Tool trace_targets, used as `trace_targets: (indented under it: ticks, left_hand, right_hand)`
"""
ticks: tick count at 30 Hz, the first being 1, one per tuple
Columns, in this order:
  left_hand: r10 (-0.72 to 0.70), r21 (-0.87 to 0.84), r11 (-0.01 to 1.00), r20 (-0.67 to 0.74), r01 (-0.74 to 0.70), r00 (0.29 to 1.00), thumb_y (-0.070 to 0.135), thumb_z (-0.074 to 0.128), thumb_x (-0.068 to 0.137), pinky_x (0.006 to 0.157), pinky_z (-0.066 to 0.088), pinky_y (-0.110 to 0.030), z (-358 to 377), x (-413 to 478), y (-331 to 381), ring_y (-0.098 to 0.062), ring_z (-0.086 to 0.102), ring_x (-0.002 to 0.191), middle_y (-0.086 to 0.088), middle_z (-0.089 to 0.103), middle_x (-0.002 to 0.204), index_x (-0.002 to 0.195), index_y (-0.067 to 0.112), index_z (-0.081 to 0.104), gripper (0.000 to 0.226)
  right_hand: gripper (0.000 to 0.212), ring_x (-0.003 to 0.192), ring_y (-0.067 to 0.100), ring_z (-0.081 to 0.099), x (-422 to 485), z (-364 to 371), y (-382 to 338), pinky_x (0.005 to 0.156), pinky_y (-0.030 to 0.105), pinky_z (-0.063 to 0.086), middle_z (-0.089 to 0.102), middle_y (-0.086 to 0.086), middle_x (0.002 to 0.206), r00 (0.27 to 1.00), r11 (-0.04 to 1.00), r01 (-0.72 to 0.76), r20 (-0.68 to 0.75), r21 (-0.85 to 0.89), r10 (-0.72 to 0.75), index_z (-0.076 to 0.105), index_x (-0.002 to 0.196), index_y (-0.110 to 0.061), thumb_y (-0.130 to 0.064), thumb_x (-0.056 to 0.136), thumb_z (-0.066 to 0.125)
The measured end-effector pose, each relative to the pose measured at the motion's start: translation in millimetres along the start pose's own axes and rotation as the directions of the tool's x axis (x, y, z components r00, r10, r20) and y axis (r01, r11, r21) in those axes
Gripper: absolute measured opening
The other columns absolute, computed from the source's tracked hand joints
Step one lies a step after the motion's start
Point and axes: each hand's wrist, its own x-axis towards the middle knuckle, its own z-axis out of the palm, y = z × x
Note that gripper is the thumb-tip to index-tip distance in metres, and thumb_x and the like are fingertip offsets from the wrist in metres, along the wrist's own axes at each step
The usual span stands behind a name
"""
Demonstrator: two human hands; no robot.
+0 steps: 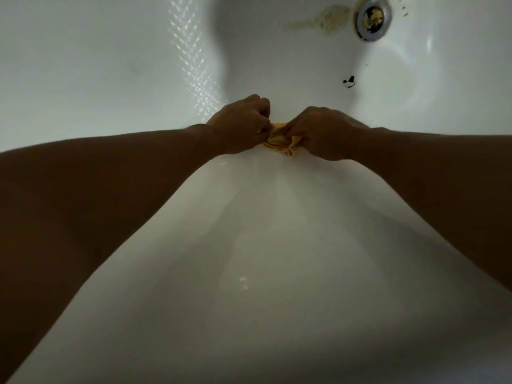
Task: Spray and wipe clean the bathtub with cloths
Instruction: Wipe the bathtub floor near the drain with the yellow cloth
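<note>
The bathtub (277, 245) is white, smooth and glossy, with soft curved walls that fill the whole frame. In the upper left there is a strip of raised diamond pattern (191, 56), which catches the light. In the upper right sits the round metal drain (372, 18); its ring is shiny, and inside it there is yellowish dirt on a dark ground. Just left of the drain lies a rough brownish stain (321, 19), long and grainy. Below the drain, a small black chipped mark (349, 81) breaks the white surface, and some tiny dark specks are near the upper right edge.

The cloth (279, 142) is yellow, soft and crumpled into a small wrinkled bundle. It is in the middle of the frame, against the tub surface, between the two hands.

The left hand (241, 123) has its fingers curled and pinches the left side of the cloth. The right hand (324, 131) is curled too and grips the right side. Both hands are close together, almost touching, and both bare forearms reach in from the lower corners.
</note>
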Motion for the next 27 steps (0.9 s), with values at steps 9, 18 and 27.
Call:
trace_targets:
  ticks: [9,18,27]
  left_hand:
    - [-0.112,-0.119,0.986,0.024,0.114,0.993,0.014,0.063,0.095,0.081,0.046,-0.037,-2,-8,0,-0.031,0.061,0.1,-0.012,0.064,0.111,0.124,0.011,0.069,0.029]
    - [-0.281,-0.167,0.939,0.136,0.302,0.95,0.022,0.058,0.099,0.088,0.048,-0.042,7,-21,23,-0.03,0.061,0.103,-0.014,0.066,0.11,0.116,0.009,0.074,0.027]
    - [-0.528,-0.263,0.779,0.218,0.57,0.821,0.015,0.066,0.091,0.068,0.052,-0.03,0,-19,54,-0.022,0.068,0.084,-0.011,0.074,0.091,0.098,0.006,0.08,0.018]
  right_hand:
    - [0.029,0.111,0.025,0.054,-2,-11,0,0.087,0.037,0.044,0.062,0.009,0.124,0.999,0.999,-0.048,0.023,0.017,0.048,0.069,0.12,-0.013,-0.024,0.099,0.051]
    - [0.031,0.111,0.028,0.058,-11,7,-7,0.08,0.028,0.038,0.06,0.012,0.124,0.961,0.943,-0.278,0.035,0.183,0.276,0.07,0.128,-0.019,-0.018,0.097,0.063]
    - [0.012,0.086,0.022,0.067,-1,-5,-52,0.067,0.029,0.054,0.073,0.009,0.097,0.807,0.748,-0.575,0.078,0.333,0.585,0.076,0.096,-0.009,-0.017,0.087,0.072]
